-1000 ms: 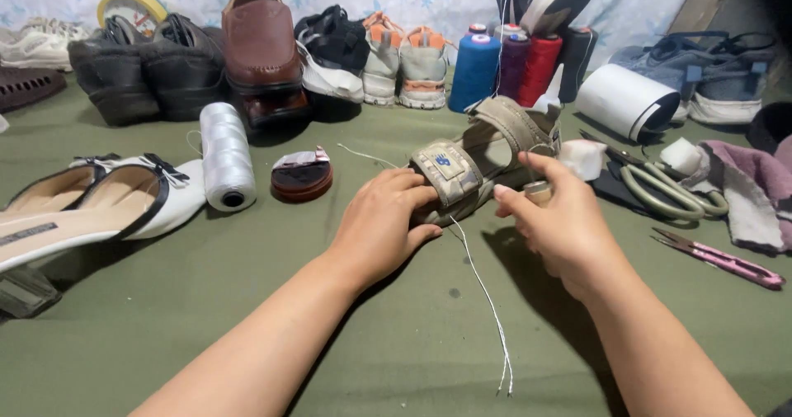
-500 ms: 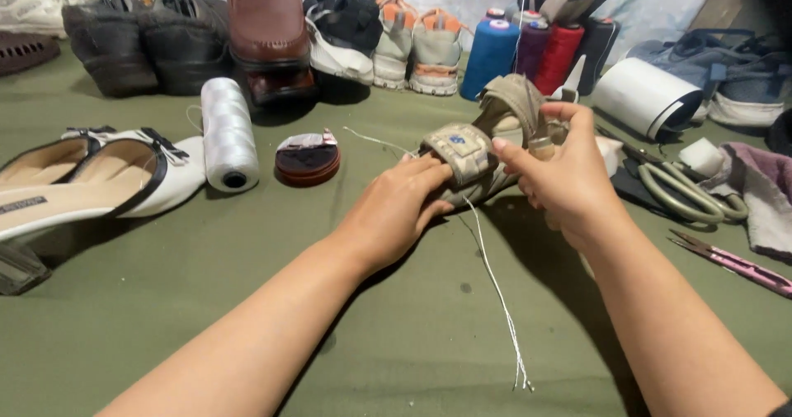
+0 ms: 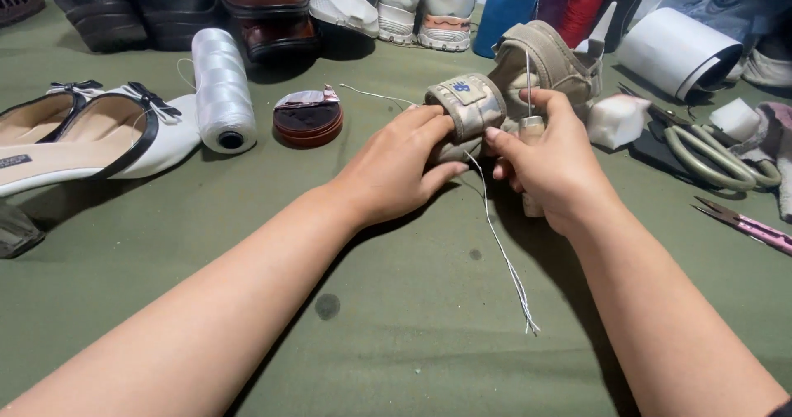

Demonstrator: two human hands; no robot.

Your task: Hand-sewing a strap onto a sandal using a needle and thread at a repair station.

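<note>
On the green cloth (image 3: 396, 334), the left hand (image 3: 396, 169) clasps the tan sandal (image 3: 528, 62). Just right of it, touching, the right hand (image 3: 553, 169) grasps an upright awl (image 3: 529, 95), white thread (image 3: 503, 260) trailing toward the near edge.

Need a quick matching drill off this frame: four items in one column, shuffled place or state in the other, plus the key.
Things:
1. white thread spool
2. beige sandal
3. large shears
4. white thread end

Place or state:
A. trailing loose over the green cloth, towards the camera
B. held between both hands
C. lying on its side beside the white bow shoes
D. flat on the cloth, right of the right hand

Pairs: 1-C, 2-B, 3-D, 4-A
</note>
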